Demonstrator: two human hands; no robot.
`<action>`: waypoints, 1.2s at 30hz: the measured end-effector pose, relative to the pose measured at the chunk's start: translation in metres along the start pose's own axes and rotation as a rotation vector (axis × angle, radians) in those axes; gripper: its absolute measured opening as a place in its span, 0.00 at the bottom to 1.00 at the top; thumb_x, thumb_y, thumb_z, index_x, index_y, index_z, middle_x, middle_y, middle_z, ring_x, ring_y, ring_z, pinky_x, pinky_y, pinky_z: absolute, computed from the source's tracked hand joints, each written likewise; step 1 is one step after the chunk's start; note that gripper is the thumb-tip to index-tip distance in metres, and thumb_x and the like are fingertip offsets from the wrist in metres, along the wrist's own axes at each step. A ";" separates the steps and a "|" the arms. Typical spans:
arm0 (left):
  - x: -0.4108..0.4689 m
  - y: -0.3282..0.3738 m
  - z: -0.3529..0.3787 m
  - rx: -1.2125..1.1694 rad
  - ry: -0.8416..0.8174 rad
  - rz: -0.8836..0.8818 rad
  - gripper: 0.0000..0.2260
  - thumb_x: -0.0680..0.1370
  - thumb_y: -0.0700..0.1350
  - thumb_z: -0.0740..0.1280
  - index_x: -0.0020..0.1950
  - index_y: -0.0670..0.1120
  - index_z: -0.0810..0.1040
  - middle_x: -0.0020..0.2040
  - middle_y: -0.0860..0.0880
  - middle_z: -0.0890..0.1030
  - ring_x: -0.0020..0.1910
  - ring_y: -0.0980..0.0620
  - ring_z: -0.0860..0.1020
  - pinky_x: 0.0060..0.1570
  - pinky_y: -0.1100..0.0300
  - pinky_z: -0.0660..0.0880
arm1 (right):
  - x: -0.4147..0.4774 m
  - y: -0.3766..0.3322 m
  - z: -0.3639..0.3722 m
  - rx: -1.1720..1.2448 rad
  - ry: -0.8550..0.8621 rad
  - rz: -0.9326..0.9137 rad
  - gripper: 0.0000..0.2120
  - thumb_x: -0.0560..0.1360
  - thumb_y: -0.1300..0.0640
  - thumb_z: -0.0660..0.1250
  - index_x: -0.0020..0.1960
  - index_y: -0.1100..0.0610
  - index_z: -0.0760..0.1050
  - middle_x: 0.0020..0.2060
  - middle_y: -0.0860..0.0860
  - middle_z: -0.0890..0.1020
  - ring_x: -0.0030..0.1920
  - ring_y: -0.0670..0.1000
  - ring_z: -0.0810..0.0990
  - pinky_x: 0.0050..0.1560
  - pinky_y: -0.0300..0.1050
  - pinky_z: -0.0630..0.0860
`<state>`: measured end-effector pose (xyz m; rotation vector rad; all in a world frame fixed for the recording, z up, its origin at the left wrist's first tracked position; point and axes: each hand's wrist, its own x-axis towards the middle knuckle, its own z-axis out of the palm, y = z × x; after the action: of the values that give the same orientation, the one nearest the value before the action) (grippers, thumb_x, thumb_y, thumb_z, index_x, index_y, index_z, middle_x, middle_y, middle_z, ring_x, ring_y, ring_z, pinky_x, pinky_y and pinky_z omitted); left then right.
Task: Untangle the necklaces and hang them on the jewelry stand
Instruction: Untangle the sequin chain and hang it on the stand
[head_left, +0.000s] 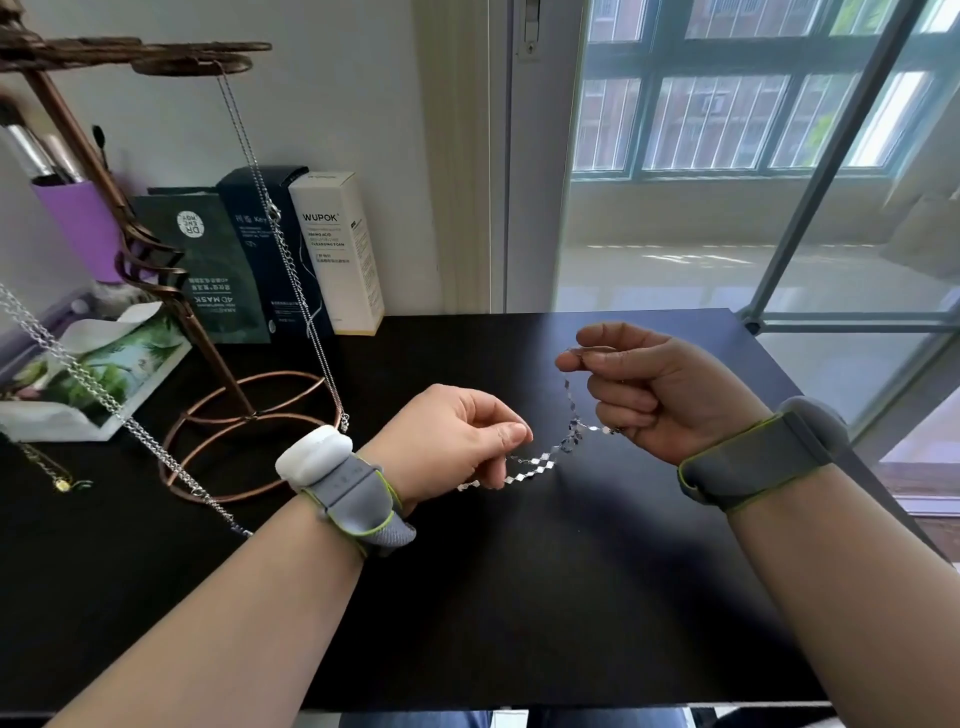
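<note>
We look down on a black tabletop (519, 597) that fills the near half of the scene. At its far left stands the copper jewelry stand (210, 356), its ringed base on the tabletop and its arms overhead. Behind it a tissue box (104, 374), a purple cup (78, 223) of brushes and three upright cartons (337, 249) line the wall.

Our left hand (447, 436) hovers over the middle of the tabletop, and our right hand (654, 389) is a little farther and to the right, both raised off the surface.

Two silver chains already hang from the stand: a thin one (249, 171) drops from the top arm to the base, and a heavier one (104, 395) slants across the near left.

The diamond-link necklace (540, 462) sags in the air between our hands. The left thumb and forefinger (511, 434) are closed on it, a short tail trailing below them. The right thumb and forefinger (582, 356) pinch its upper end, and the chain falls past the curled lower fingers, one strand reaching them.
</note>
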<state>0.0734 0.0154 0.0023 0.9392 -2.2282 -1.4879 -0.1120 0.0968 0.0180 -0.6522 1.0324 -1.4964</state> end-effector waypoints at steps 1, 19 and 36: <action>0.000 0.001 0.000 0.055 0.016 0.013 0.06 0.76 0.43 0.67 0.45 0.43 0.83 0.29 0.47 0.81 0.30 0.52 0.78 0.39 0.59 0.77 | 0.000 -0.001 0.000 -0.019 -0.002 0.003 0.11 0.72 0.72 0.57 0.42 0.59 0.75 0.37 0.58 0.83 0.17 0.43 0.57 0.21 0.35 0.51; 0.008 0.025 0.001 -0.559 0.077 0.100 0.06 0.78 0.39 0.62 0.45 0.39 0.78 0.33 0.44 0.75 0.33 0.48 0.76 0.40 0.56 0.75 | -0.004 -0.011 0.004 -0.143 -0.051 -0.020 0.08 0.65 0.66 0.65 0.43 0.59 0.76 0.34 0.57 0.82 0.21 0.45 0.62 0.27 0.39 0.54; -0.003 0.032 -0.010 -0.606 0.003 -0.045 0.09 0.79 0.44 0.61 0.44 0.40 0.76 0.34 0.44 0.76 0.33 0.46 0.80 0.42 0.46 0.80 | -0.005 -0.023 0.002 -0.196 0.010 -0.040 0.09 0.73 0.70 0.62 0.42 0.59 0.77 0.33 0.56 0.82 0.29 0.49 0.76 0.31 0.42 0.77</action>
<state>0.0700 0.0182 0.0353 0.7837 -1.5904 -2.0037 -0.1205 0.1007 0.0400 -0.8083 1.1900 -1.4448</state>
